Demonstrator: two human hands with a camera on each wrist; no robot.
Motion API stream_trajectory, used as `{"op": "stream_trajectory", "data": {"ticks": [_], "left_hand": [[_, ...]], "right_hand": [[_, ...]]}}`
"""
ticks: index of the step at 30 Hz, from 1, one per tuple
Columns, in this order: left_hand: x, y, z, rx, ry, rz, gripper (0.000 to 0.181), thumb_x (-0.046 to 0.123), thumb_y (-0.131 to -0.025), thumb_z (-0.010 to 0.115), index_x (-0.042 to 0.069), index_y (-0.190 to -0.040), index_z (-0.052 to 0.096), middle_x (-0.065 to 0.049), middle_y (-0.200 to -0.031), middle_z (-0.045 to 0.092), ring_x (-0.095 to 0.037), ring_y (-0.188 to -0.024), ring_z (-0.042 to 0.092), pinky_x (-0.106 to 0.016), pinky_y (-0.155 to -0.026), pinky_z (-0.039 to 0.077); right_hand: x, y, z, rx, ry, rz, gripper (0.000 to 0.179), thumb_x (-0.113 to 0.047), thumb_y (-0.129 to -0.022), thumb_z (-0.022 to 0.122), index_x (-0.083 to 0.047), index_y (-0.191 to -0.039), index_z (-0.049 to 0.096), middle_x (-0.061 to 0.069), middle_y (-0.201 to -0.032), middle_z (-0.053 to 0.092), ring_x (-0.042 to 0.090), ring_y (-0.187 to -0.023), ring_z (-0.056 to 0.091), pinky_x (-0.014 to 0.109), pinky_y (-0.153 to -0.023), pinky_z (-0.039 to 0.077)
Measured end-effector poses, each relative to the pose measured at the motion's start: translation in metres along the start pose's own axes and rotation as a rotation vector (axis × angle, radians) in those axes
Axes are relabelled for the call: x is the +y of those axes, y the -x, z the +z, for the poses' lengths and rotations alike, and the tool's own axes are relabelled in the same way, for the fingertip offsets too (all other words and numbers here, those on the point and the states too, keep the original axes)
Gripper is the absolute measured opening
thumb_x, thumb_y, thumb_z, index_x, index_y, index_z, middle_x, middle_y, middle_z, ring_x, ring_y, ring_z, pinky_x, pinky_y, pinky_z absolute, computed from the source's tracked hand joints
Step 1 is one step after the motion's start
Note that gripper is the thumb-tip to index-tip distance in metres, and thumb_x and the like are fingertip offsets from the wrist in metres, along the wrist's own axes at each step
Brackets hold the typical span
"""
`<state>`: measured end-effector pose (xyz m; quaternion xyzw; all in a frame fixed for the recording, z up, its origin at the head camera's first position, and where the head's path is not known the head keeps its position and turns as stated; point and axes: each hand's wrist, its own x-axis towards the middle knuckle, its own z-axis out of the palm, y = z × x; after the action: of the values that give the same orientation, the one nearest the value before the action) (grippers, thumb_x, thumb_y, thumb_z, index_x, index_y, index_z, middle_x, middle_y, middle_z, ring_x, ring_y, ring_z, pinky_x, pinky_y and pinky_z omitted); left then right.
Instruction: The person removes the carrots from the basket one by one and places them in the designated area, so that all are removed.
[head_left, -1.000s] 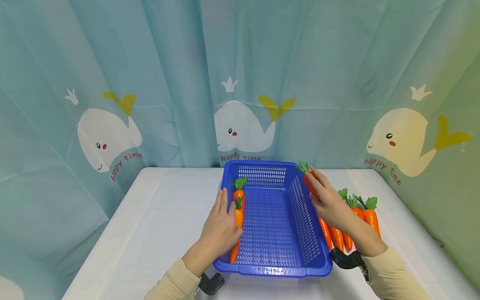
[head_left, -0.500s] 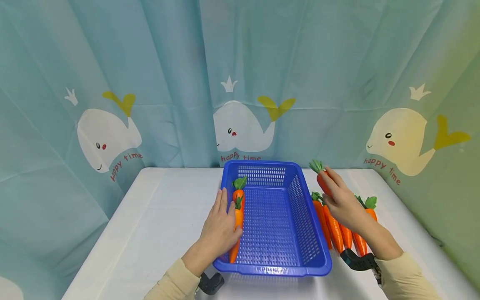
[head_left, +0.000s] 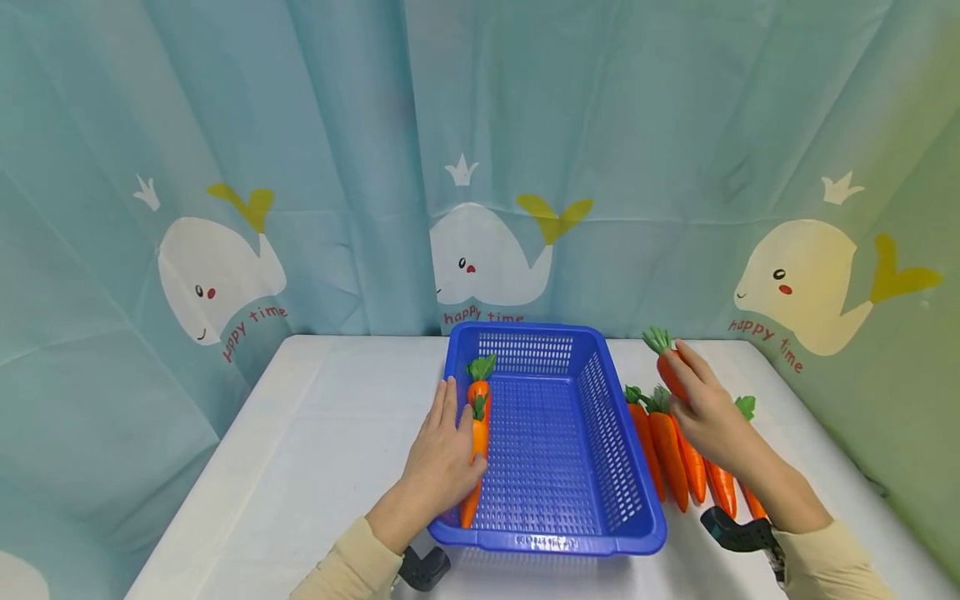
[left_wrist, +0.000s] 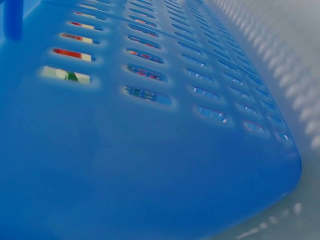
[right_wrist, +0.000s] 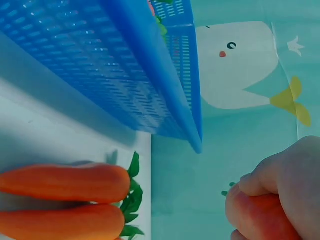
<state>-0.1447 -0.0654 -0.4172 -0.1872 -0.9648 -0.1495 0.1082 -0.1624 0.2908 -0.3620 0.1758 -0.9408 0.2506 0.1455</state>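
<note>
In the head view my left hand point(head_left: 442, 458) rests on the left side of a blue plastic basket point(head_left: 546, 543), fingers straight over the rim. Beneath and beside it, two orange carrots point(head_left: 469, 510) with green tops lie along the basket's left wall. My right hand point(head_left: 708, 421) grips another carrot point(head_left: 672, 375) near its leafy end, over the table right of the basket. The right wrist view shows this carrot point(right_wrist: 265, 217) between thumb and fingers. Only the basket's slotted outer wall point(left_wrist: 135, 165) fills the left wrist view.
Several carrots point(head_left: 667, 454) lie in a row against the basket's right side, partly under my right forearm. They sit on a white table point(head_left: 330, 442). Behind it hangs a teal curtain point(head_left: 645, 125) with whale prints.
My right hand has moved right, carrying its carrot from above the basket's right rim to over the row of carrots. My left hand has stayed in place.
</note>
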Motion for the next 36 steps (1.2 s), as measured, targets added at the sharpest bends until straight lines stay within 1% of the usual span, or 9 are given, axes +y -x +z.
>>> {"op": "stream_trajectory", "data": {"ticks": [9, 16, 23, 27, 30, 36], "left_hand": [[0.0, 0.0, 0.0, -0.001, -0.014, -0.002, 0.063, 0.025, -0.085, 0.068, -0.012, -0.134, 0.054, -0.034, -0.157, 0.023, -0.048, -0.149, 0.02, -0.053, -0.118, 0.03], [0.0, 0.001, 0.001, -0.009, -0.012, -0.008, 0.063, 0.026, -0.085, 0.068, -0.012, -0.134, 0.054, -0.035, -0.157, 0.023, -0.048, -0.149, 0.019, -0.054, -0.118, 0.031], [0.0, 0.0, 0.001, -0.009, -0.011, -0.004, 0.064, 0.026, -0.085, 0.068, -0.012, -0.134, 0.053, -0.034, -0.158, 0.022, -0.047, -0.15, 0.017, -0.053, -0.118, 0.031], [0.0, 0.0, 0.001, -0.015, -0.005, -0.009, 0.064, 0.026, -0.085, 0.069, -0.012, -0.135, 0.053, -0.034, -0.158, 0.021, -0.047, -0.15, 0.016, -0.053, -0.119, 0.029], [0.0, 0.0, 0.001, -0.017, -0.005, -0.011, 0.064, 0.026, -0.085, 0.069, -0.012, -0.135, 0.053, -0.034, -0.158, 0.021, -0.047, -0.15, 0.016, -0.053, -0.119, 0.029], [0.0, 0.0, 0.0, 0.003, -0.003, 0.005, 0.063, 0.024, -0.085, 0.068, -0.013, -0.133, 0.054, -0.036, -0.157, 0.023, -0.048, -0.149, 0.019, -0.053, -0.118, 0.031]], "right_hand": [[0.006, 0.007, -0.004, -0.017, 0.007, 0.035, 0.069, 0.008, -0.088, 0.055, 0.008, -0.151, 0.028, 0.032, -0.158, 0.018, 0.059, -0.125, 0.04, 0.072, -0.092, 0.041], [0.015, 0.014, -0.006, -0.01, -0.009, 0.034, 0.067, 0.008, -0.09, 0.053, 0.008, -0.152, 0.027, 0.031, -0.159, 0.017, 0.059, -0.128, 0.035, 0.074, -0.093, 0.038], [0.027, 0.022, -0.009, 0.014, -0.006, 0.025, 0.065, 0.008, -0.089, 0.054, 0.009, -0.15, 0.03, 0.031, -0.158, 0.019, 0.06, -0.125, 0.037, 0.076, -0.092, 0.035], [0.033, 0.025, -0.011, 0.026, 0.015, 0.016, 0.065, 0.009, -0.088, 0.055, 0.009, -0.149, 0.031, 0.032, -0.158, 0.02, 0.059, -0.121, 0.04, 0.075, -0.09, 0.037], [0.036, 0.027, -0.014, 0.026, 0.033, 0.024, 0.065, 0.009, -0.088, 0.054, 0.009, -0.149, 0.031, 0.033, -0.157, 0.021, 0.058, -0.119, 0.041, 0.075, -0.087, 0.039], [0.043, 0.031, -0.019, 0.028, 0.041, 0.051, 0.065, 0.009, -0.089, 0.055, 0.01, -0.149, 0.03, 0.035, -0.156, 0.021, 0.059, -0.119, 0.04, 0.075, -0.086, 0.04]]}}
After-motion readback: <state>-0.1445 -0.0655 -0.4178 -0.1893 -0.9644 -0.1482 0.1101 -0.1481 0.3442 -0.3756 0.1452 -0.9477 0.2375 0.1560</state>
